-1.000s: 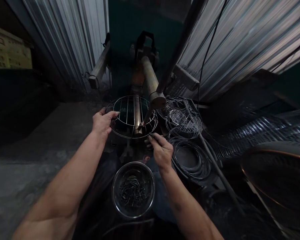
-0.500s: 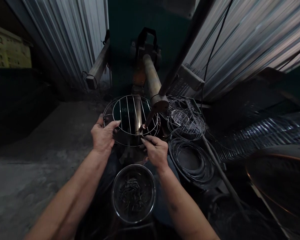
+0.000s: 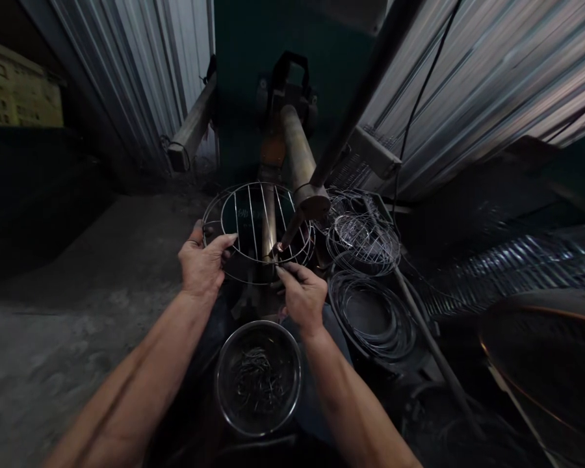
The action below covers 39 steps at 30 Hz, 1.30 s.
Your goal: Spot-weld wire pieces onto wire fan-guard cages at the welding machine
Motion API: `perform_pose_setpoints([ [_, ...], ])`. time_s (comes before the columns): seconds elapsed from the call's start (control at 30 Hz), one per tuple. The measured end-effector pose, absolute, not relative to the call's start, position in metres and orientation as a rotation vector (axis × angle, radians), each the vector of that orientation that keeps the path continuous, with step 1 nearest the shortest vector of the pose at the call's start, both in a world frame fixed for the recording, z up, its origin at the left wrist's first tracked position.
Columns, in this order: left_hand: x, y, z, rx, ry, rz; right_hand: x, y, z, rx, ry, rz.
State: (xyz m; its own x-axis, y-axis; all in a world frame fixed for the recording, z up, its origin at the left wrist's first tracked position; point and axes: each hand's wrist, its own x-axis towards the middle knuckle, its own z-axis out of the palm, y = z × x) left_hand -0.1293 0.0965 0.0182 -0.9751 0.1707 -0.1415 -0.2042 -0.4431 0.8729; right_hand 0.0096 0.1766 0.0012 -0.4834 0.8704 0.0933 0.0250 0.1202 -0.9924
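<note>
My left hand (image 3: 202, 260) grips the left rim of a round wire rack (image 3: 255, 227), thumb over the top and fingers beneath. The rack has two rings, one inside the other, with straight bars across the inner one. At its near edge my right hand (image 3: 302, 292) pinches what looks like a short wire piece (image 3: 275, 263) against the rings. Just above those fingertips, the tip of a slanted metal rod (image 3: 281, 246) meets the upright metal post (image 3: 269, 221) under the rack. Below the hands, a round metal bowl (image 3: 259, 426) holds several short bent wires (image 3: 258, 380).
A thick metal cylinder (image 3: 299, 149) juts from the dark green machine (image 3: 244, 39) ahead. At the right lie stacked wire racks (image 3: 365, 234), a coil of wire (image 3: 370, 318) and a long bar (image 3: 433, 351). A yellow crate (image 3: 19, 84) stands far left, beside corrugated metal walls.
The rack has shifted very slightly to the right, its bars at a slightly different slant. Both hands keep their grip, with my right fingertips still at the near rim. The view has moved a little.
</note>
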Motion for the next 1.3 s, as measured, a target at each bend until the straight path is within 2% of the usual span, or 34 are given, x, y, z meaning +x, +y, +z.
perform_pose_setpoints([
  [0.53, -0.149, 0.106, 0.006, 0.019, 1.482, 2.451, 0.001, 0.183, -0.005, -0.84, -1.644, 1.369],
  [0.87, -0.156, 0.114, 0.006, -0.081, 1.519, 2.427, -0.004, 0.188, 0.007, -0.828, -1.628, 1.51],
  [1.03, -0.157, 0.115, 0.004, -0.029, 1.503, 2.418, 0.007, 0.19, -0.004, -0.834, -1.808, 1.391],
  [1.3, -0.161, 0.117, 0.005, -0.044, 1.521, 2.392, 0.006, 0.192, -0.018, -0.742, -1.804, 1.268],
])
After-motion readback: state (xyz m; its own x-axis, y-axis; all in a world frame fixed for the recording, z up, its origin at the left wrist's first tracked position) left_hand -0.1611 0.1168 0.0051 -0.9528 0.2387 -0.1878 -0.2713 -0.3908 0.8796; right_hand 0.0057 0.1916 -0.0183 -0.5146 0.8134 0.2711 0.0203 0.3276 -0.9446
